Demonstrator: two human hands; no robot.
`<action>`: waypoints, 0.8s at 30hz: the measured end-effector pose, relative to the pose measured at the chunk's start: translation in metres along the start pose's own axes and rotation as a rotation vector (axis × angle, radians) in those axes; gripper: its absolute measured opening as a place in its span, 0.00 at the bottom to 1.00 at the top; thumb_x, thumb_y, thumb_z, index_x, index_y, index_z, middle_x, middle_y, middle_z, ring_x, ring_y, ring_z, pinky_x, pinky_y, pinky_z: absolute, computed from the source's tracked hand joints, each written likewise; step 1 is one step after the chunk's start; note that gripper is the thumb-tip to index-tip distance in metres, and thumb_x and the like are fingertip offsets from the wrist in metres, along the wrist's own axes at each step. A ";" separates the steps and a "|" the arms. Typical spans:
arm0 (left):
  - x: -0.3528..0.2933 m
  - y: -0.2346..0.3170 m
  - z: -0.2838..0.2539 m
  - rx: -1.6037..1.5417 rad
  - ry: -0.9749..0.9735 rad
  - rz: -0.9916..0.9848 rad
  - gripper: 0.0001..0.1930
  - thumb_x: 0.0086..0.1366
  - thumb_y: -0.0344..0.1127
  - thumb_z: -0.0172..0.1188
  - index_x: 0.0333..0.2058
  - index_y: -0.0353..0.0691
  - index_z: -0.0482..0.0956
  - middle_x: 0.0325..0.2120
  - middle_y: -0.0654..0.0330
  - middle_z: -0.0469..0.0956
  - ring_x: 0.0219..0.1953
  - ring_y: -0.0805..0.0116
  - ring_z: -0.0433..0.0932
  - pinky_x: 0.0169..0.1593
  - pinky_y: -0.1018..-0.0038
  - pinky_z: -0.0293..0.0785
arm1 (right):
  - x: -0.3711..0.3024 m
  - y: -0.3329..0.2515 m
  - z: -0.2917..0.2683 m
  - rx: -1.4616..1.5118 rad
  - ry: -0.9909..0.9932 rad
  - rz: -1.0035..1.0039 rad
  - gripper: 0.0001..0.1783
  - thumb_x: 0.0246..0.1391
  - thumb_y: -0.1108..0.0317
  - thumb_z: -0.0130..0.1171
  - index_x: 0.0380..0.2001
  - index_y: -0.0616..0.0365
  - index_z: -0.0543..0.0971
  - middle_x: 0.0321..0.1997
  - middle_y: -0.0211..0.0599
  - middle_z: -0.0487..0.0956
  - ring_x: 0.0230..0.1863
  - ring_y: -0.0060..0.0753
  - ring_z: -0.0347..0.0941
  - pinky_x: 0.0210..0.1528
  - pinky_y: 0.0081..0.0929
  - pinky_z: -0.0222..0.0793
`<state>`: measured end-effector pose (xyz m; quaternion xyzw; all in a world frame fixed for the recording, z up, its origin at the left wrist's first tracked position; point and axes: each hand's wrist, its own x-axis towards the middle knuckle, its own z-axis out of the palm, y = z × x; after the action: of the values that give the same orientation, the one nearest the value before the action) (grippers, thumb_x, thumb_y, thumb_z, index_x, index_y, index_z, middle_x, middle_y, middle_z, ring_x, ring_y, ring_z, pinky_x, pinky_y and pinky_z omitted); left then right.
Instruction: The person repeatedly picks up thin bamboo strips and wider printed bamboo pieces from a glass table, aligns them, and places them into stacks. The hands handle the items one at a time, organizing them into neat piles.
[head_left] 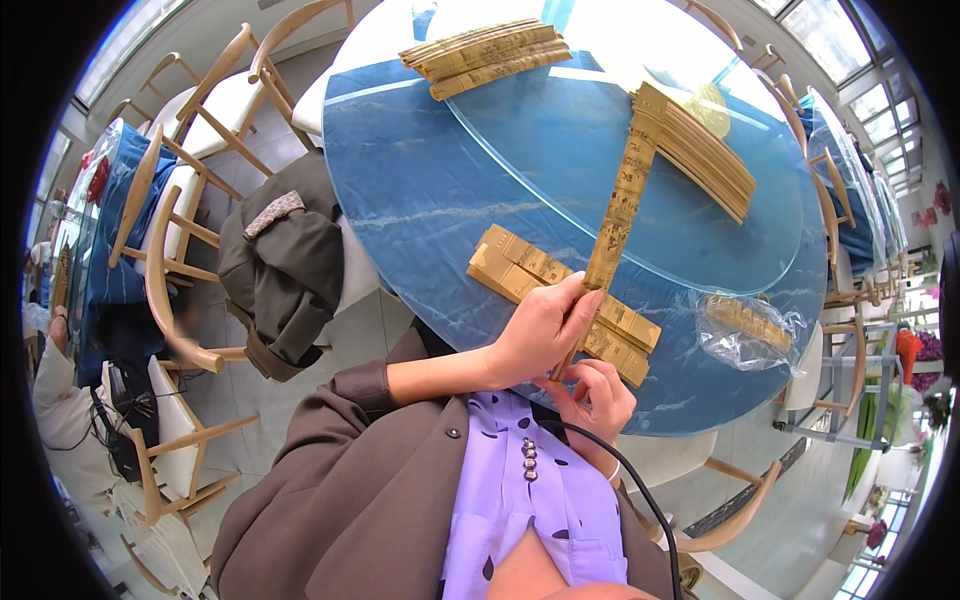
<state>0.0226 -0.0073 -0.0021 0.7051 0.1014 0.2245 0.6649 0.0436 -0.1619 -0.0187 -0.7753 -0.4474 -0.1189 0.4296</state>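
Brown jacket [350, 480] and dotted purple shirt [500, 500], worn by the person, fill the bottom centre of the frame. Above them, the blue table [400, 180] curves across the centre and up to the top edge, with a clear round turntable [700, 250] on it. Pale wooden chairs [157, 290] stand at the left, and a dark coat [285, 260] is draped over a seat at centre left.

Just right of centre, one long golden-brown strip [618, 205], marked in black, slants from the upper right down to the hands. The left hand [545, 325] grasps its lower part, thumb along it; the right hand [592, 400] pinches around the bottom end, though its fingertips are partly hidden. Behind the left hand, a low row [520, 265] of similar folded pieces lies on the table. A fan [705, 165] of them spreads at the upper right, beside the strip's top end; whether the two touch cannot be told. A bundle [490, 55] lies at the top centre. Smallest is a crinkled clear bag [750, 325] with golden pieces inside, right of the row.
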 end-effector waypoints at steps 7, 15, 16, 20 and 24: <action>0.003 -0.002 -0.001 -0.016 -0.006 -0.002 0.12 0.75 0.37 0.51 0.36 0.34 0.72 0.17 0.56 0.69 0.19 0.65 0.67 0.25 0.68 0.65 | 0.007 -0.001 -0.001 -0.008 0.005 -0.029 0.20 0.37 0.66 0.80 0.33 0.57 0.81 0.31 0.35 0.82 0.22 0.29 0.75 0.22 0.24 0.70; 0.027 0.001 -0.016 -0.289 -0.098 0.011 0.21 0.79 0.47 0.45 0.35 0.34 0.76 0.19 0.67 0.67 0.24 0.81 0.64 0.27 0.78 0.62 | 0.010 -0.003 -0.003 0.021 0.119 -0.085 0.19 0.42 0.76 0.76 0.40 0.63 0.84 0.37 0.45 0.84 0.30 0.36 0.83 0.30 0.25 0.79; 0.036 0.002 -0.018 -0.289 -0.032 0.041 0.22 0.79 0.48 0.44 0.35 0.35 0.77 0.19 0.68 0.66 0.24 0.81 0.63 0.27 0.78 0.62 | 0.009 -0.002 -0.003 0.032 0.148 -0.078 0.18 0.43 0.77 0.76 0.39 0.64 0.84 0.38 0.46 0.84 0.29 0.36 0.83 0.30 0.24 0.80; 0.051 0.012 -0.015 -0.317 0.093 0.030 0.24 0.79 0.52 0.41 0.36 0.39 0.76 0.23 0.69 0.68 0.27 0.83 0.65 0.31 0.81 0.63 | 0.009 -0.002 -0.006 0.101 0.157 -0.045 0.18 0.42 0.76 0.77 0.39 0.64 0.84 0.37 0.46 0.84 0.29 0.34 0.83 0.30 0.23 0.80; 0.049 0.011 -0.010 -0.290 0.090 -0.010 0.23 0.80 0.51 0.40 0.36 0.41 0.76 0.25 0.69 0.69 0.28 0.83 0.65 0.33 0.82 0.62 | 0.011 -0.005 -0.012 0.053 0.124 -0.102 0.18 0.41 0.73 0.78 0.38 0.62 0.85 0.34 0.42 0.85 0.29 0.33 0.83 0.29 0.23 0.79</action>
<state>0.0595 0.0220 0.0175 0.5903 0.1012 0.2652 0.7556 0.0483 -0.1637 -0.0026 -0.7309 -0.4621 -0.1766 0.4703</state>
